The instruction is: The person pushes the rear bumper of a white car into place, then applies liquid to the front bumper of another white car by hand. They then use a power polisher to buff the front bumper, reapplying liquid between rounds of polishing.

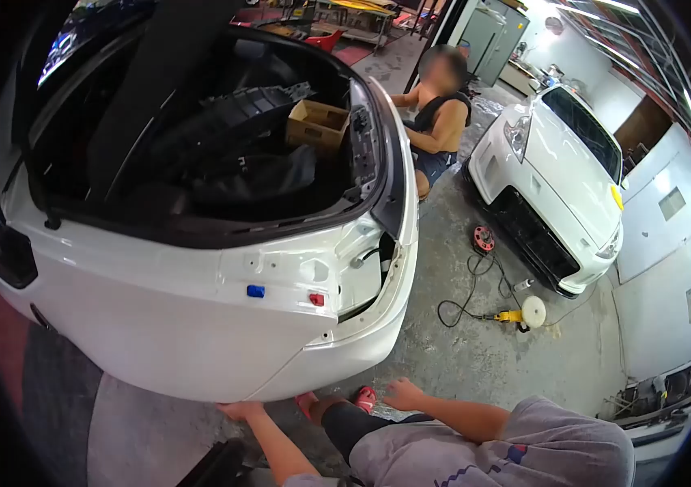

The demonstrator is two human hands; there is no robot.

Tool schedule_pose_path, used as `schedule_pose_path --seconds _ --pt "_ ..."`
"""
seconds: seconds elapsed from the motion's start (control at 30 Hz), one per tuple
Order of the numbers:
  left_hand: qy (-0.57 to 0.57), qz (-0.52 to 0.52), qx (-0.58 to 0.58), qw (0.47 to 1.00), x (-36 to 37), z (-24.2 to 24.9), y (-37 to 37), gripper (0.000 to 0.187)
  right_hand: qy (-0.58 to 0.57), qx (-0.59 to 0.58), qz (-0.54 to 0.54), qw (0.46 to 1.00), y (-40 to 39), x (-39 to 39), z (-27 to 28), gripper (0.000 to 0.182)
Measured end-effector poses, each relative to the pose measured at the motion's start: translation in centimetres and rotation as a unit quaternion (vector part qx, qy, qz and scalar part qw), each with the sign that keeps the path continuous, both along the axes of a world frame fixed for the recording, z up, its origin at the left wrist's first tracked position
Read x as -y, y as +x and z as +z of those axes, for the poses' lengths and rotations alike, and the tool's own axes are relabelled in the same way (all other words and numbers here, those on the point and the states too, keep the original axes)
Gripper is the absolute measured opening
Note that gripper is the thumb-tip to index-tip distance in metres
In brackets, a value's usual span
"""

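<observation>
A white car's rear body (159, 316) is right in front of me. My left hand (240, 411) rests against its lower edge, with the fingers pointing left and partly hidden by the panel. My right hand (404, 395) hangs in the air beside the car's corner, its fingers curled and nothing visible in them. A small blue piece (256, 291) and a small red piece (317, 300) sit on the white panel. At the right corner, the lamp recess (365, 280) is bare, with a connector (359, 262) showing. On the left, a dark tail lamp (6, 253) is in place.
Another person (441, 122) crouches by the car's right side. A second white car (544, 183) is parked at the right. On the floor are a yellow polisher (521, 314), a red cable reel (483, 239) and loose cable. A brown box (318, 126) shows inside the car.
</observation>
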State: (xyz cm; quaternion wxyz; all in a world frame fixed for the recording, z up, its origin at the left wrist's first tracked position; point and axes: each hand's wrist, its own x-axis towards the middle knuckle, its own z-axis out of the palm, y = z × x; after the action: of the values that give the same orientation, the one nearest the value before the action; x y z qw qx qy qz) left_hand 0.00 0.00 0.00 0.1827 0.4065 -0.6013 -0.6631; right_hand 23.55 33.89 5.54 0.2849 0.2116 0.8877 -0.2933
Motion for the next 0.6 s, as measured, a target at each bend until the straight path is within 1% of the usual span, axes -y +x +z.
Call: schedule_pose_path --seconds 0.03,0.07,0.1,0.17,0.2,0.23,0.27,0.3,0.33,0.37,0.43,0.47,0.5,0.53,0.6 --pt "0.080 0.022 -0.032 0.996 0.8 -0.9 -0.5 0.049 0.016 0.017 0.017 1.000 1.4 -0.9 -0.7 0.054" --pt "0.125 0.031 -0.051 0.990 0.2 -0.6 -0.2 0.047 0.021 0.074 -0.012 0.997 2.3 -1.8 -0.3 0.052" --pt "0.168 0.043 -0.067 0.983 -0.7 0.2 -0.1 0.046 0.035 0.135 -0.040 0.989 5.3 -4.8 2.1 0.050" --pt "0.202 0.111 -0.046 0.972 -0.6 1.8 -0.1 0.045 0.056 0.166 -0.055 0.983 9.2 -7.4 1.6 0.050" --pt "0.202 0.109 -0.049 0.972 -0.8 2.6 -0.2 0.045 0.047 0.202 -0.094 0.974 10.9 -8.5 1.9 0.050" --pt "0.245 0.122 -0.067 0.959 -1.0 3.2 -0.4 0.044 0.039 0.238 -0.132 0.961 12.5 -9.5 2.1 0.050" --pt "0.287 0.135 -0.084 0.945 -1.2 3.7 -0.4 0.044 0.037 0.236 -0.134 0.962 14.4 -10.1 2.0 0.050" --pt "0.287 0.132 -0.085 0.945 -1.0 3.3 -0.3 0.044 0.060 0.231 -0.148 0.960 16.5 -10.3 1.7 0.050" --pt "0.256 0.114 -0.070 0.957 -0.6 2.4 -0.2 0.043 0.083 0.226 -0.161 0.957 17.2 -10.2 1.9 0.049" --pt "0.224 0.097 -0.055 0.968 -0.3 1.4 -0.4 0.042 0.082 0.225 -0.163 0.957 17.5 -10.0 1.8 0.049" --pt "0.215 0.072 -0.042 0.973 -0.2 0.7 -0.6 0.041 0.099 0.213 -0.223 0.946 18.7 -8.9 2.0 0.044" --pt "0.205 0.050 -0.026 0.977 0.2 0.4 -0.2 0.041 0.094 0.218 -0.225 0.945 18.6 -8.9 1.6 0.044" --pt "0.198 0.046 -0.019 0.979 0.3 0.4 0.2 0.041 0.073 0.205 -0.183 0.959 18.4 -9.1 0.4 0.043" --pt "0.183 0.053 0.000 0.982 -0.2 1.2 0.0 0.041 0.050 0.192 -0.142 0.970 18.4 -8.8 0.3 0.041" --pt "0.146 0.084 0.026 0.985 -0.8 2.0 -0.1 0.041 0.085 0.169 -0.137 0.972 17.5 -8.6 1.0 0.040"
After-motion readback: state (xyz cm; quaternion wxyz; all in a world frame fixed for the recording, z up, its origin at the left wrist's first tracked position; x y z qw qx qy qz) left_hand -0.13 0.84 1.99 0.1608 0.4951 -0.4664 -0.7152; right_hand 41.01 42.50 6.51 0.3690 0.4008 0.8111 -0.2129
